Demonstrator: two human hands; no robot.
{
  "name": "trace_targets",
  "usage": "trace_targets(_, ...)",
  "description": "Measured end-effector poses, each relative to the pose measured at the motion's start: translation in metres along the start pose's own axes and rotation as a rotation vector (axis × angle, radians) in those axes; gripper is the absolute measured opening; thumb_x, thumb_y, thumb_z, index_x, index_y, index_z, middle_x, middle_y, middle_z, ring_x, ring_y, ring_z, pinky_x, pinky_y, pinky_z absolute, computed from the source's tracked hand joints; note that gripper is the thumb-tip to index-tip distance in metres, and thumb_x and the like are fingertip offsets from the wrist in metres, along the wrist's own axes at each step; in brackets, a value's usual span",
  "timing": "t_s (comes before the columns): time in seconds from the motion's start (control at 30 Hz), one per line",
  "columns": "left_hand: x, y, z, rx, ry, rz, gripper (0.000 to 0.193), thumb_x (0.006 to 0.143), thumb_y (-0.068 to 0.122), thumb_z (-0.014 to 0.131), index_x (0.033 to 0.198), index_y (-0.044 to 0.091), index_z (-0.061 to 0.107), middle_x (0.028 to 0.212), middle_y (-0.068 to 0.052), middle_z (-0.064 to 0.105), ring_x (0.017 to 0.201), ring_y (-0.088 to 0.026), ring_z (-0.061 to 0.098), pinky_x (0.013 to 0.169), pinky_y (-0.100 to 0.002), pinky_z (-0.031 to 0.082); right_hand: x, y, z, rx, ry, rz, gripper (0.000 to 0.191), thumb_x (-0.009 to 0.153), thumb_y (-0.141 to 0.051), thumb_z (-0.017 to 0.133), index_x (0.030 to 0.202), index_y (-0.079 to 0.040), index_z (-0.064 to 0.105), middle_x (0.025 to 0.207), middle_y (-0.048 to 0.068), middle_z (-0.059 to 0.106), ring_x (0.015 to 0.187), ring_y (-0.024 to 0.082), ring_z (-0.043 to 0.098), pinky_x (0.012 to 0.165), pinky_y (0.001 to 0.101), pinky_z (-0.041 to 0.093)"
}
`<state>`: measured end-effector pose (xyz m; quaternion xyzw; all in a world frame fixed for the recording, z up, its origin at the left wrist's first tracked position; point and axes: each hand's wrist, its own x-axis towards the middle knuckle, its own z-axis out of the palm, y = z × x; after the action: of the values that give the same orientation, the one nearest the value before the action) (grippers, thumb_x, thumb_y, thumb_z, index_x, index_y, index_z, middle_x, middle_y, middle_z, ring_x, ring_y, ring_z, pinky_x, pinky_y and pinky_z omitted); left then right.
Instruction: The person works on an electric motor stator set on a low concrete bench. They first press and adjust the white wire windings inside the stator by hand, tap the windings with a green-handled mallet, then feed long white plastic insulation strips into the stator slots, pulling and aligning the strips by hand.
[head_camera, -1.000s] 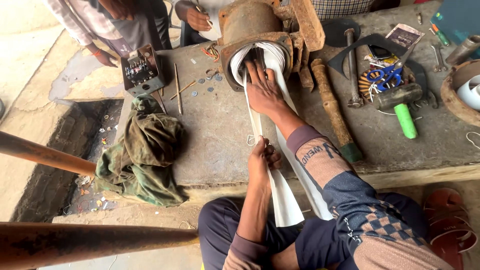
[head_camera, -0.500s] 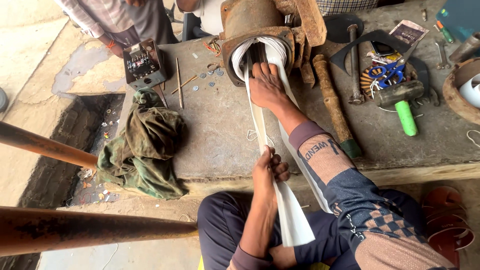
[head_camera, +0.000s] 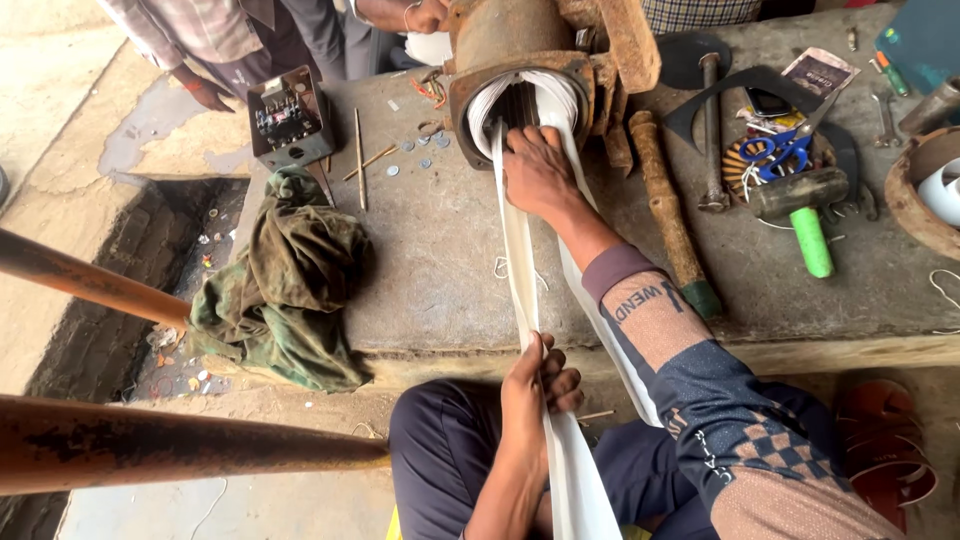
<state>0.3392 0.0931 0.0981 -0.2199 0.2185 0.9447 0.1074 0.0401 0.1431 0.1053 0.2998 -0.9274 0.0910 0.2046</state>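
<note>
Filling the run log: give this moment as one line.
left hand: grips white sheet strip | right hand: at mouth of rusty motor housing, on strip | beside: green rag

One small packet on the table, no screens or signs.
A flat rectangular packet (head_camera: 818, 70), white with a dark printed patch, lies near the table (head_camera: 450, 250) far edge by the scissors (head_camera: 790, 150); it may be a sachet, too small to tell.

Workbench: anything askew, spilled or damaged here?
Small washers lie scattered loose near the rusty housing, and a crumpled green cloth hangs over the bench edge. The housing looks heavily corroded.
</note>
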Motion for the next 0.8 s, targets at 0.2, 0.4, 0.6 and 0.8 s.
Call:
trace_targets(0.2,-0.040,-0.010,-0.028,0.029,0.086,-0.082,0.027,0.101,0.033,0.056,0.114,0.009,0.055,0.073,0.001,0.039,0.055,-0.010,0.039,0.044,-0.025,0.035,-0.002,0.002,0.004,0.072,-0.012,0.009,0.033,0.089,-0.022,0.071,0.115,-0.001,0.075,0.112,0.014,0.065,0.112,0.028,0.055,0.101,0.0452,0.032)
trace_targets(0.4,-0.057,-0.035,-0.072,-0.129,0.151,0.050,0.034,0.097,0.036,0.055,0.115,0.007,0.059,0.068,0.000,0.038,0.048,-0.011,0.037,0.038,-0.028,0.031,-0.003,-0.013,0.009,-0.300,0.009,-0.007,0.065,0.084,-0.054,0.069,0.113,0.004,0.070,0.114,0.018,0.066,0.112,0.030,0.055,0.102,0.0473,0.031)
trace_targets(0.6,-0.040,0.005,-0.077,0.154,0.077,0.123,0.041,0.105,0.040,0.062,0.112,0.002,0.049,0.073,-0.009,0.046,0.056,-0.018,0.049,0.051,-0.032,0.043,0.001,-0.044,0.018,-0.468,-0.107,0.175,0.073,0.091,-0.067,0.062,0.115,0.002,0.069,0.107,0.013,0.068,0.106,0.026,0.058,0.104,0.0432,0.033)
trace_targets(0.8,0.027,0.100,-0.058,1.152,0.309,0.381,0.094,0.085,0.059,0.064,0.151,0.003,0.028,0.103,-0.020,0.063,0.088,-0.029,0.063,0.069,-0.044,0.057,0.003,-0.049,0.012,-0.613,-0.046,0.149,0.077,0.086,-0.074,0.059,0.111,-0.001,0.069,0.101,0.011,0.067,0.098,0.023,0.059,0.095,0.0405,0.035)
